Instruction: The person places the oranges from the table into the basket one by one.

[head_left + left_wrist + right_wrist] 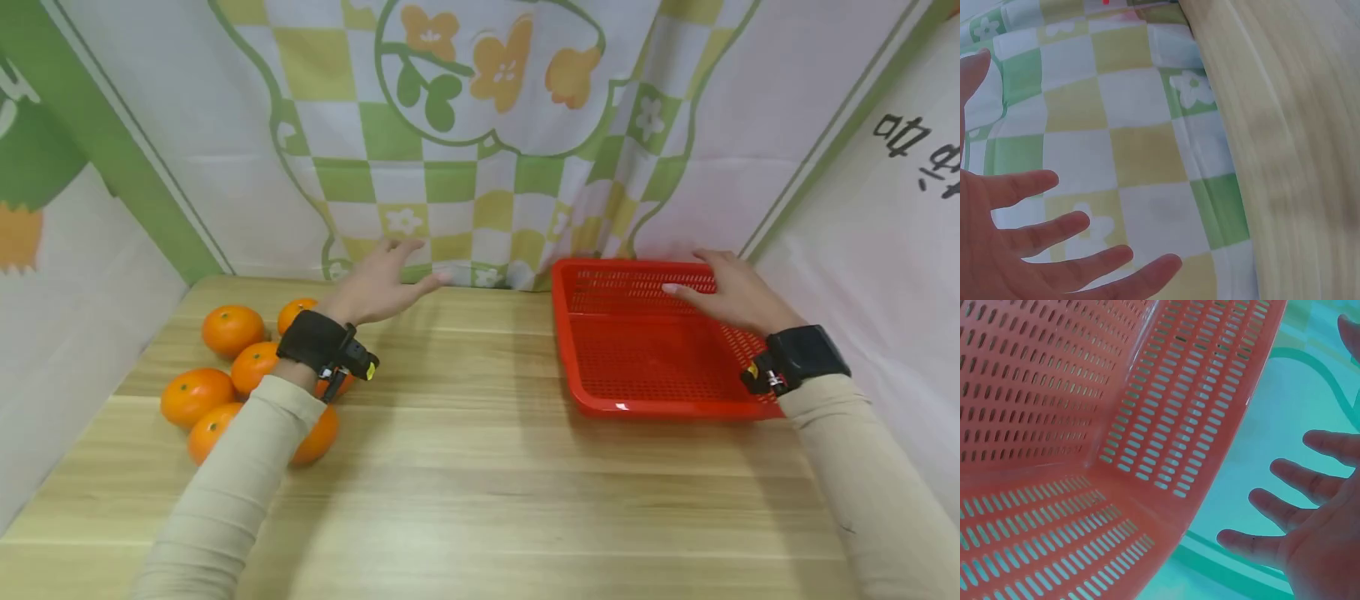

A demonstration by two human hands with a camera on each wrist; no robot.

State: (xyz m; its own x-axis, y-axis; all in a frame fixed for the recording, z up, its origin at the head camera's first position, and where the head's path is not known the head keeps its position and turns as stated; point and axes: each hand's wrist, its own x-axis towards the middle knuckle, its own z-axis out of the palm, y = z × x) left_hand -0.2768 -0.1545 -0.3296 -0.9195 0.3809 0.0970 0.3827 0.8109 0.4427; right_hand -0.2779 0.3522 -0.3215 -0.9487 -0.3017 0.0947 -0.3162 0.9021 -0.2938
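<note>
My left hand (381, 286) hovers over the back left of the table, its fingers spread and nothing in them. Beneath and beside that wrist lie several oranges (233, 332), partly covered by the forearm. In the left wrist view the fingers (1054, 240) stretch out in front of the checkered cloth. Over the right part of a red plastic basket (645, 354) is my right hand (738, 292), holding nothing. The right wrist view shows its fingers (1300, 481) extended and apart beside the slotted wall of the basket (1166, 394), which has no contents.
A wooden table (450, 483) carries the oranges at left and the basket at right. Behind it hangs a green, yellow and white checkered cloth (450, 183). White printed cloth walls (862, 275) close off both sides.
</note>
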